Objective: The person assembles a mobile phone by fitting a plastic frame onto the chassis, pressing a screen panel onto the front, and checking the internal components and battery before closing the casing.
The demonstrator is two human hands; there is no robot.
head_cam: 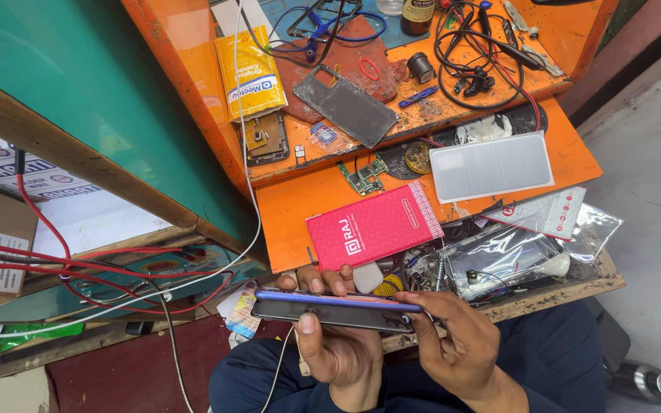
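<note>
I have both hands clamped on the phone, edge-up over my lap at 6 o'clock of the worktop (300, 206): left hand (338, 348) cradling the phone (338, 308), right hand (457, 340) pinching its end, seemingly inspecting the edge; any next move needs steady grip.

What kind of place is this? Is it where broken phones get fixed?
Probably yes, a small phone repair bench. Both hands hold a phone edge-on, a bare green circuit board and a loose phone back cover lie on the orange worktop, with tangled black cables.
</note>
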